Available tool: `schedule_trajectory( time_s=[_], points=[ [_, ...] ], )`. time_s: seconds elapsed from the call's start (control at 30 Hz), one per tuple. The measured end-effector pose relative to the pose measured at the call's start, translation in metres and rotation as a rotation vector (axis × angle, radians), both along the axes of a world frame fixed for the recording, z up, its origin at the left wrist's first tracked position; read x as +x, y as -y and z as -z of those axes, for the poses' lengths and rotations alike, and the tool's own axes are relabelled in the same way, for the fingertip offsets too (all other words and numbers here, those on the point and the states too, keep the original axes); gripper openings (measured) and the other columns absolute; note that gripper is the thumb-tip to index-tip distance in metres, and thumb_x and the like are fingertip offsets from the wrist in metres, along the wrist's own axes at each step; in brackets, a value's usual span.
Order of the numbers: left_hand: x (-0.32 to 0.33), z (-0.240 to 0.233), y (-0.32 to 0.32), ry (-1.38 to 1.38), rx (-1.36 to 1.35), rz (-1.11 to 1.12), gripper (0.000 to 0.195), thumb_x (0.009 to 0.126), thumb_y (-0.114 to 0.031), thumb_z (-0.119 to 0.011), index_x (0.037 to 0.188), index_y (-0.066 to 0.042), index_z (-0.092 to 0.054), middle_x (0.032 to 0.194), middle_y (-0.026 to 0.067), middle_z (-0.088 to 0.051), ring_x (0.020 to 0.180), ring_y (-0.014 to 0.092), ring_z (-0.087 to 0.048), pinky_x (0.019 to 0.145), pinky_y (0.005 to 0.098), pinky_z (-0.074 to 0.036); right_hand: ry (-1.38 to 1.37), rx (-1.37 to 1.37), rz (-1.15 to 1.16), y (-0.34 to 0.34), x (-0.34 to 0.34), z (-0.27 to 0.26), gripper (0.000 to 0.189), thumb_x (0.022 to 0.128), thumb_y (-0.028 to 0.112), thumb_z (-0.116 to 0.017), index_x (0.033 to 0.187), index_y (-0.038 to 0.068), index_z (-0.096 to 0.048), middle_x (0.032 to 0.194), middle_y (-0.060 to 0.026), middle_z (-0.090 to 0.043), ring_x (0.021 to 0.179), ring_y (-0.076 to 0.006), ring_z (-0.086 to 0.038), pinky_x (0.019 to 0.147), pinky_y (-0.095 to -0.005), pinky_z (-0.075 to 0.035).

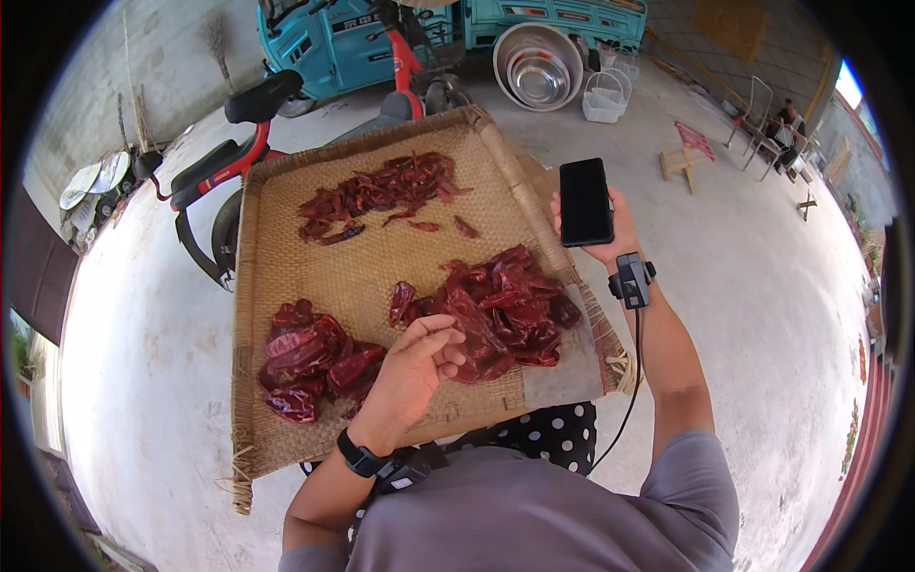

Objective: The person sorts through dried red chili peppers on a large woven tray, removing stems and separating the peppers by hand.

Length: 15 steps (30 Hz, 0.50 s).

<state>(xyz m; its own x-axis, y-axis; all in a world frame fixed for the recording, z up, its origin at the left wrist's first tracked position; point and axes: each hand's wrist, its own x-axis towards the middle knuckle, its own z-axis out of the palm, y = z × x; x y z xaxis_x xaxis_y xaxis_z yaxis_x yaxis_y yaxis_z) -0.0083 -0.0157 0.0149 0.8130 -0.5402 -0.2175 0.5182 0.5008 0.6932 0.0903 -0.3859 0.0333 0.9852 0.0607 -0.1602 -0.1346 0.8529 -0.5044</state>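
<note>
My right hand (pixel 616 216) holds a black smartphone (pixel 586 203), its dark screen facing up, just past the right rim of a woven tray (pixel 343 268). Over the near part of the tray my left hand (pixel 422 355) hovers with its fingers curled; whether the fingertips touch anything is unclear. Beneath and beyond that hand lies a large heap of dried red peppers (pixel 511 307). A second heap of wide dried peppers (pixel 304 350) sits at the near left, partly behind my left wrist. Thinner dried chilies (pixel 386 189) are spread across the far part.
Behind the tray stands a red and black electric bike (pixel 229 168), close to its left rim. A turquoise cargo tricycle (pixel 372 46) is parked farther back, beside nested metal basins (pixel 537 68) and white baskets (pixel 606 96). A folding stool (pixel 688 154) and a seated person (pixel 786 136) are at far right.
</note>
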Motion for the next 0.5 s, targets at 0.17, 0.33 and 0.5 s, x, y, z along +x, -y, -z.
schedule_trajectory(
  time_s=[0.17, 0.33, 0.5],
  points=[
    [-0.007, 0.006, -0.036, 0.002, 0.050, -0.096, 0.020, 0.098, -0.008, -0.053, 0.116, -0.006, -0.060, 0.102, 0.0068, -0.066, 0.083, 0.016, -0.063, 0.071, 0.0282, -0.048, -0.008, -0.052, -0.032, 0.025, 0.016, 0.019, 0.059, 0.096, 0.047, -0.044, 0.131, 0.001, -0.054, 0.122, -0.0197, -0.060, 0.108, -0.0367, -0.060, 0.087, -0.0492, -0.051],
    [-0.008, 0.005, -0.052, -0.003, 0.125, -0.157, 0.019, 0.099, -0.010, -0.052, 0.117, -0.006, -0.057, 0.103, 0.0061, -0.065, 0.083, 0.015, -0.062, 0.073, 0.0279, -0.048, 0.072, -0.149, -0.077, 0.049, 0.040, 0.046, 0.060, 0.096, 0.048, -0.044, 0.131, 0.001, -0.055, 0.123, -0.0178, -0.061, 0.105, -0.0340, -0.062, 0.085, -0.0476, -0.053],
    [-0.007, 0.009, -0.065, -0.003, 0.196, -0.244, 0.018, 0.099, -0.011, -0.053, 0.116, -0.009, -0.057, 0.102, 0.0041, -0.065, 0.082, 0.014, -0.062, 0.075, 0.0285, -0.047, 0.060, -0.173, -0.075, 0.062, 0.062, 0.059, 0.063, 0.096, 0.049, -0.042, 0.133, 0.000, -0.053, 0.123, -0.0182, -0.062, 0.103, -0.0335, -0.063, 0.086, -0.0473, -0.053]
  ],
)
